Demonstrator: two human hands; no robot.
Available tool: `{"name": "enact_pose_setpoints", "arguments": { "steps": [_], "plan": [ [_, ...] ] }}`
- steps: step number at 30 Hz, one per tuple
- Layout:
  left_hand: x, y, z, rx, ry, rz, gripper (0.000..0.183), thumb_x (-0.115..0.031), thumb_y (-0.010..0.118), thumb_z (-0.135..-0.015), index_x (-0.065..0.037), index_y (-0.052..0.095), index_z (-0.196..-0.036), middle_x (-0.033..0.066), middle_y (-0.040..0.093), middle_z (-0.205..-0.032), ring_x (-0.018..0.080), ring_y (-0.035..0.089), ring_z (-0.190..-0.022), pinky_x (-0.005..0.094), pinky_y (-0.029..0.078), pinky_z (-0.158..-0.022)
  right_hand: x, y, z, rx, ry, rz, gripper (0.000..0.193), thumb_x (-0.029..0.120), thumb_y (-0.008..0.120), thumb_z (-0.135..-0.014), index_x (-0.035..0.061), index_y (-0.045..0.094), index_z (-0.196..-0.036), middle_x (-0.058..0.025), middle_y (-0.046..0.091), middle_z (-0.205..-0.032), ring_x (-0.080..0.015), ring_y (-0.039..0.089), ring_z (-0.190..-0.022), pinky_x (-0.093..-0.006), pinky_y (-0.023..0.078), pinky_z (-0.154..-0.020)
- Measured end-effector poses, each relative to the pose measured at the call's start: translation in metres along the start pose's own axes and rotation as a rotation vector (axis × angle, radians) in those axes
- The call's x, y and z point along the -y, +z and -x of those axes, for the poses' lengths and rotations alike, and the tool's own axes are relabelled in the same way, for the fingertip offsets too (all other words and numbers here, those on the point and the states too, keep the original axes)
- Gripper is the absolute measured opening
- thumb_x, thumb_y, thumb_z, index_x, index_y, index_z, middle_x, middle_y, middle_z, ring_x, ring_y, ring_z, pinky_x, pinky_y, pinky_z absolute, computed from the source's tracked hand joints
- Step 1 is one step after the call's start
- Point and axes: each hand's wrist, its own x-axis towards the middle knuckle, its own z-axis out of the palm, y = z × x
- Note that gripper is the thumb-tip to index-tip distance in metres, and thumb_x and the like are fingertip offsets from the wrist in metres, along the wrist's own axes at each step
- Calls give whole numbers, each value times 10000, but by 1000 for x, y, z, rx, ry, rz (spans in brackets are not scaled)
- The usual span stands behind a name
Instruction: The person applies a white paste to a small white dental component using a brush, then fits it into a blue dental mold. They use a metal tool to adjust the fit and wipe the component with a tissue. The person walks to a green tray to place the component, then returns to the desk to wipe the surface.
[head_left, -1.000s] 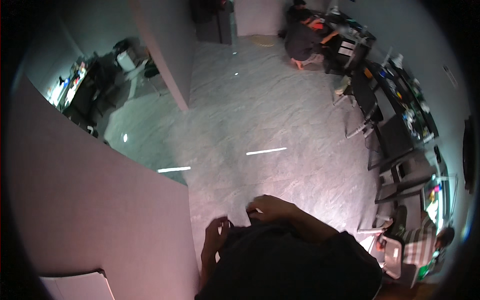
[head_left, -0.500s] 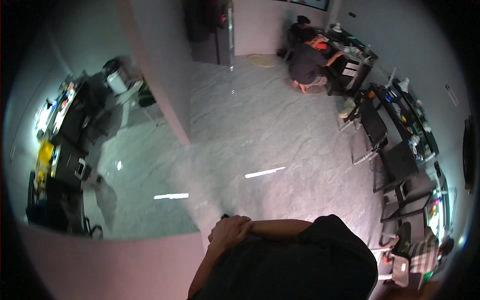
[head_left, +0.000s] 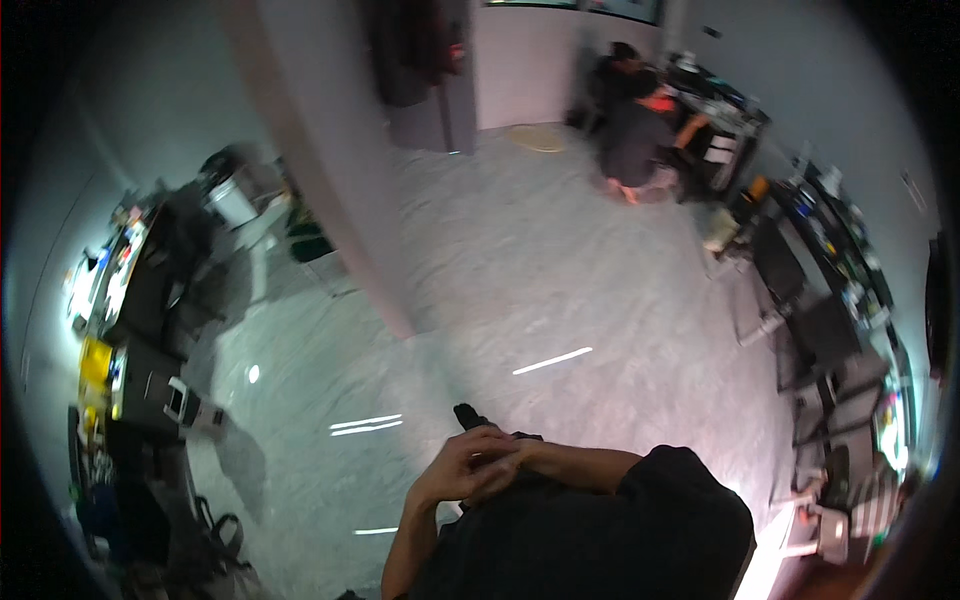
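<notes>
Both my hands are together in front of my dark shirt, at the lower middle of the view. My left hand point(head_left: 455, 468) comes from the lower left, its fingers closed over the other hand. From the right, my right hand point(head_left: 503, 466) lies against it, fingers curled in and partly hidden. I see no object in either; the space between the palms is hidden. Just past the hands shows a dark shape like a shoe tip point(head_left: 466, 414), above the grey tiled floor point(head_left: 520, 290).
A wall edge point(head_left: 395, 320) juts in ahead. Two people point(head_left: 640, 125) are low at a far-right desk; another person point(head_left: 875, 505) sits at lower right. Dark chairs point(head_left: 825, 330) line the right-hand desks. On the left stand cluttered desks, a chair point(head_left: 305, 235) and a white bin point(head_left: 232, 203).
The view has shifted: wall edge, chairs and desks sit lower, and the pale surface at lower left is gone. More of the dark shoe-like shape shows. My hands stay together.
</notes>
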Motion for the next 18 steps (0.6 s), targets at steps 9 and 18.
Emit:
{"name": "enact_pose_setpoints", "arguments": {
  "steps": [9, 18],
  "plan": [
    [30, -212, 0, 150, -154, 217, 323, -160, 826, -811, -57, 650, -1061, 74, 570, -1146, 217, 569, -1116, 364, 458, -1018, 132, -110, -210, 910, -264, -275, 195, 190, 643, -936, 14, 693, -868, -31, 621, -737, -124, 561, -674, -310, 436, -611],
    [30, -356, 44, -309, -620, -54, 231, -123, 775, -854, -13, 590, -770, 88, 559, -644, 167, 550, -683, 319, 445, -647, 184, -209, -314, 883, -371, -451, 225, 202, 643, -963, 47, 609, -803, 33, 539, -715, -42, 456, -642, -245, 356, -595]
  ]
}}
